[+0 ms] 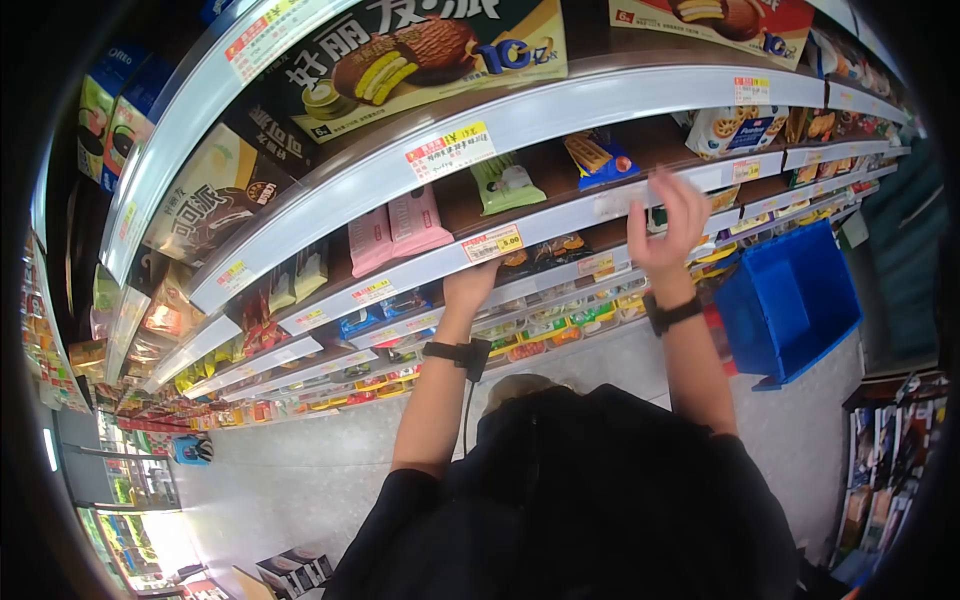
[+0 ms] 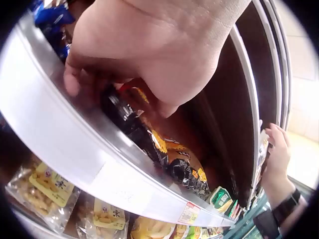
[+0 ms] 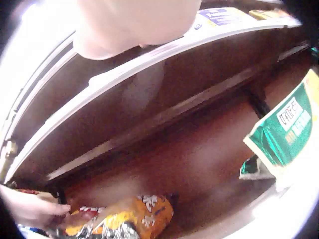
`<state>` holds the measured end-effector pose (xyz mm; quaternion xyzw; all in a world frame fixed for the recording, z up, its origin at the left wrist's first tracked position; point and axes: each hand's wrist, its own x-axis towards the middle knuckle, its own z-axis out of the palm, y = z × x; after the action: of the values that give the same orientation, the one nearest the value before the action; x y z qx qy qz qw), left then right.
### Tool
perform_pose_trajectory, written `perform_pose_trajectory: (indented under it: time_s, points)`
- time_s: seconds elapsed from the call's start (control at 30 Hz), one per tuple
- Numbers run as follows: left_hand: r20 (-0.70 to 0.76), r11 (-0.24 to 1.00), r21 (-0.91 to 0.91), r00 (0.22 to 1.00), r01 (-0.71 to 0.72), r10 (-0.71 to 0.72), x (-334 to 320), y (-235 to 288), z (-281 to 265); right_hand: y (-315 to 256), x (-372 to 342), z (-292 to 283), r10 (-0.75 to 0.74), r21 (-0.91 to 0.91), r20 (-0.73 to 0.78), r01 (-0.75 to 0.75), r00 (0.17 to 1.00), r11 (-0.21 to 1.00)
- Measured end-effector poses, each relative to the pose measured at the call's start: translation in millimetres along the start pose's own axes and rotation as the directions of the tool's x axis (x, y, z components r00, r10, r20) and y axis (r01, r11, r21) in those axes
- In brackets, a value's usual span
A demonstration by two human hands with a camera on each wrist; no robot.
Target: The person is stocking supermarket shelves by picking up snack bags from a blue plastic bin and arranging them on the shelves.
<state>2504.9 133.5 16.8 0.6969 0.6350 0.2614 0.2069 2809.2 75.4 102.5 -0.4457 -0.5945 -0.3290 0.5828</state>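
My left hand [image 1: 470, 288] reaches under a price-tagged shelf edge to the tier below. In the left wrist view its fingers and thumb curl round the near end of a black and orange snack packet [image 2: 132, 122], which lies on that tier; the fingertips are partly hidden. The right wrist view shows a black and orange packet [image 3: 149, 219] close to the left fingers. My right hand [image 1: 672, 225], blurred, is raised in front of the shelf edge to the right. Its fingers are loosely bent, with nothing visible in them.
Pink packets [image 1: 405, 228], a green packet [image 1: 505, 185] and a blue biscuit packet [image 1: 600, 160] lie on the shelf above the left hand. A green and cream packet [image 3: 286, 127] stands at the lower tier's right. A blue basket [image 1: 795, 305] is at the right.
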Motion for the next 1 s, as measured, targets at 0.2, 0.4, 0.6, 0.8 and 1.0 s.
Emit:
perform_pose_trajectory:
  time_s: [0.2,0.4,0.6,0.8,1.0]
  points:
    - [0.032,0.977,-0.203,0.997,-0.062,0.070,10,-38,11,-45,-102,7,0.150,0.173,0.410,-0.238,0.900,0.956]
    - [0.057,0.961,-0.272,0.996,-0.043,0.061,4,-46,11,-40,-117,35,0.289,0.060,0.617,-0.409,0.732,0.910]
    - [0.052,0.947,-0.294,0.988,-0.127,0.148,-2,-42,3,-32,-118,54,0.289,0.038,0.693,-0.433,0.661,0.901]
    - [0.088,0.965,-0.254,0.992,-0.062,0.087,-7,-35,3,-23,-127,61,0.313,0.109,0.625,-0.477,0.715,0.872]
    - [0.118,0.984,-0.170,0.990,-0.051,0.072,-7,-30,1,-22,-121,48,0.283,0.173,0.647,-0.498,0.708,0.849]
